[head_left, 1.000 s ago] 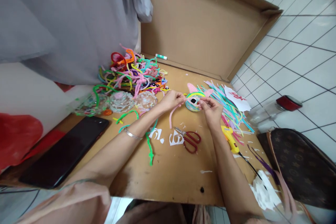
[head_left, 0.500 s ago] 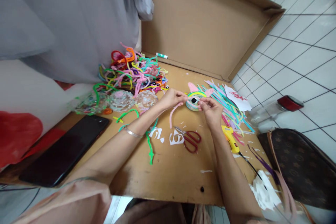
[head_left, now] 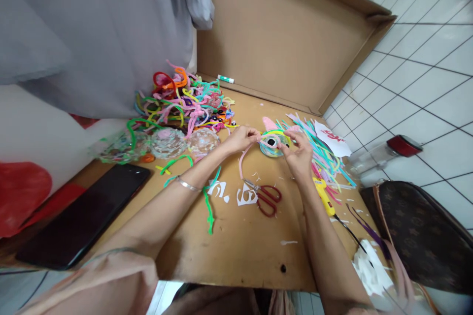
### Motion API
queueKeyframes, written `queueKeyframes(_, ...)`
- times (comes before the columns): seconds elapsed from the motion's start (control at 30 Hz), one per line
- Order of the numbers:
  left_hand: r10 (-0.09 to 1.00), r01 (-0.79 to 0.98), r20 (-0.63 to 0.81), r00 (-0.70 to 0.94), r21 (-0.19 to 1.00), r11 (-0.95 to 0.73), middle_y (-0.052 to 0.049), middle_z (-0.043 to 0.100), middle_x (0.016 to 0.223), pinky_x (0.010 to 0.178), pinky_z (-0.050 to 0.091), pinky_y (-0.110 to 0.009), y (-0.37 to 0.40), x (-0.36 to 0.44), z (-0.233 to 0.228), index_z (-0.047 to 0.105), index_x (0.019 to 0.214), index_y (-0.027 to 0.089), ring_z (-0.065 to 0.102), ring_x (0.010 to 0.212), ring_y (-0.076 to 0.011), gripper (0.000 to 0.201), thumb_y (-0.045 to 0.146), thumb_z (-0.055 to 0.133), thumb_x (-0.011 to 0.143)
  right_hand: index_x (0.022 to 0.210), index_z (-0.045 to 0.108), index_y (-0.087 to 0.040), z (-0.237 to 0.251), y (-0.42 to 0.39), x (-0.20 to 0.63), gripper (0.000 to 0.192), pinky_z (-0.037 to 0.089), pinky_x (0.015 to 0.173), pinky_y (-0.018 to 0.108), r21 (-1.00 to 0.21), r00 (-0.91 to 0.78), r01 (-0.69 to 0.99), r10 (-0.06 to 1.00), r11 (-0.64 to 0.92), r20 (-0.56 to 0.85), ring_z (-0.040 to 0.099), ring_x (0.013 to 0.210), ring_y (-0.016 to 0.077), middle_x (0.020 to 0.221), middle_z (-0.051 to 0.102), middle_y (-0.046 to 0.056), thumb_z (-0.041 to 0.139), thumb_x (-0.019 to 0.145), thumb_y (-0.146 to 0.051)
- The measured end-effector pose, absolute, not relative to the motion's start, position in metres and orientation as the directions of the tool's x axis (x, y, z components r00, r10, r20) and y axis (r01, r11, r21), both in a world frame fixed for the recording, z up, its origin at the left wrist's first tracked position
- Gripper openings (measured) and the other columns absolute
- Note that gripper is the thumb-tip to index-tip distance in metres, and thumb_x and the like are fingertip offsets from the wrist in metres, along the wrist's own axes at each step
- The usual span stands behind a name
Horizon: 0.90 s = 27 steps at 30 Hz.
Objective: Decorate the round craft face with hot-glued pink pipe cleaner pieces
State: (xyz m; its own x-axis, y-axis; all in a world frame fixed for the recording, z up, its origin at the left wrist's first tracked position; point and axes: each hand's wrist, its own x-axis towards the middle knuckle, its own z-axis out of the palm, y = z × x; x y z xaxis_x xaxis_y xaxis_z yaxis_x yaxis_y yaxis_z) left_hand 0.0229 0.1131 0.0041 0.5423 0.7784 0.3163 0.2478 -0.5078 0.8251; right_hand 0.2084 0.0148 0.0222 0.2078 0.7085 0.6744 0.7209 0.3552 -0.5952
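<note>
A small round craft figure (head_left: 264,150) has pink pointed ears, green and yellow pipe cleaners over its top, and a black-and-white eye (head_left: 271,142) on its front. My left hand (head_left: 241,139) pinches a pink pipe cleaner (head_left: 242,161) at the figure's left side; its loose end hangs toward the table. From the right, my right hand (head_left: 298,152) holds the figure, thumb close to the eye and fingers along its upper edge. Red-handled scissors (head_left: 269,199) lie nearer to me, beside cut white paper scraps (head_left: 247,195).
A heap of twisted pipe cleaners (head_left: 185,101) and clear round pieces (head_left: 168,142) sit at left, near a black phone (head_left: 84,214). At right are straight pipe cleaners (head_left: 328,155), a yellow glue gun (head_left: 324,197), a bottle (head_left: 384,155) and a brown bag (head_left: 424,236). Cardboard (head_left: 281,34) stands behind.
My right fingers have shifted and spread slightly at the figure's right edge, uncovering more of it. My left hand still pinches the pink pipe cleaner. The whole view has moved slightly.
</note>
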Motion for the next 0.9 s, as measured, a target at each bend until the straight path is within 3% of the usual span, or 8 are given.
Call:
queueKeyframes(0.1, 0.747, 0.236, 0.370, 0.552, 0.790, -0.565, -0.003, 0.065, 0.076, 0.075, 0.043, -0.024, 0.120, 0.025, 0.001, 0.071, 0.071, 0.015, 0.056, 0.085, -0.0168, 0.021, 0.031, 0.059, 0.076, 0.111, 0.068, -0.024, 0.027, 0.017, 0.218, 0.044, 0.040, 0.107, 0.052, -0.440, 0.063, 0.820, 0.706, 0.367, 0.706, 0.054, 0.120, 0.0291, 0.121, 0.062, 0.010, 0.071, 0.074, -0.049)
queueKeyframes(0.23, 0.745, 0.208, 0.321, 0.585, 0.828, -0.520, -0.001, 0.063, 0.069, 0.066, 0.041, -0.022, 0.124, 0.026, -0.003, 0.069, 0.068, 0.013, 0.053, 0.070, -0.0133, 0.023, 0.031, 0.057, 0.077, 0.120, 0.065, -0.027, 0.025, 0.022, 0.223, 0.050, 0.037, 0.110, 0.052, -0.412, -0.028, 0.834, 0.774, 0.366, 0.633, 0.049, 0.127, 0.0297, 0.131, 0.054, 0.011, 0.073, 0.075, -0.047)
queueKeyframes(0.53, 0.768, 0.219, 0.287, 0.572, 0.849, -0.480, 0.002, 0.060, 0.064, 0.064, 0.037, -0.020, 0.125, 0.030, -0.006, 0.071, 0.074, 0.013, 0.050, 0.066, -0.0116, 0.024, 0.031, 0.055, 0.076, 0.112, 0.071, -0.027, 0.010, 0.028, 0.222, 0.038, 0.042, 0.105, 0.051, -0.452, -0.024, 0.827, 0.825, 0.334, 0.564, 0.051, 0.123, 0.0295, 0.127, 0.055, 0.010, 0.071, 0.073, -0.027)
queueKeyframes(0.9, 0.822, 0.274, 0.247, 0.513, 0.860, -0.430, 0.001, 0.061, 0.062, 0.060, 0.035, -0.022, 0.125, 0.037, -0.010, 0.071, 0.076, 0.012, 0.048, 0.062, -0.0114, 0.022, 0.028, 0.056, 0.076, 0.106, 0.074, -0.025, 0.005, 0.030, 0.222, 0.030, 0.043, 0.103, 0.051, -0.412, -0.007, 0.853, 0.798, 0.319, 0.602, 0.054, 0.116, 0.0295, 0.120, 0.058, 0.010, 0.068, 0.076, -0.024)
